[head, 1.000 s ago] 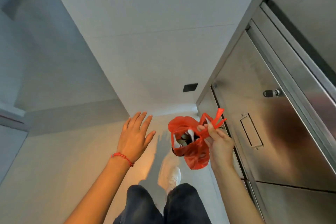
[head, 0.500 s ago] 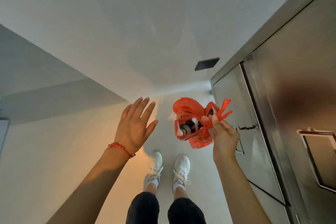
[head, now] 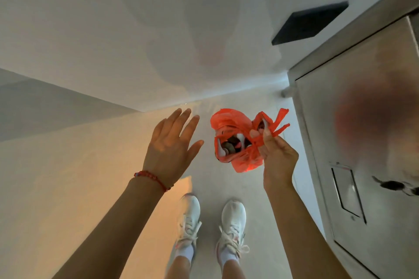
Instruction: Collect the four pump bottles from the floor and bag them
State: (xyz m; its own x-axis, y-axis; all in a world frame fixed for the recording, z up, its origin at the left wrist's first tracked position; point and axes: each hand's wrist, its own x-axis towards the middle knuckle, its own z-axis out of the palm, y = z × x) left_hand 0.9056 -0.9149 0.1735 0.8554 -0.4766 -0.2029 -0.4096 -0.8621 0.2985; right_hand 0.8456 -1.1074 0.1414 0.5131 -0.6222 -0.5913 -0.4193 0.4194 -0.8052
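While the right hand point(head: 277, 161) is pinching the knotted handles of the thin orange-red plastic bag point(head: 235, 140) between thumb and fingers, the bag is hanging clear of the pale tiled floor point(head: 68, 176), at about 12 o'clock from the white laced sneakers point(head: 210, 224). Through the bag's mouth, white and dark rounded shapes are showing; likely pump bottles, count not readable. The left hand point(head: 172, 147) is hovering at 9 o'clock of the bag, just beside it, fingers spread wide, holding nothing. No bottle is lying on the visible floor. Judgement: collection appears finished or nearly so; what is left is confirming all four are inside and securing the bag. The brushed steel cabinet point(head: 362, 142) is standing at 3 o'clock.
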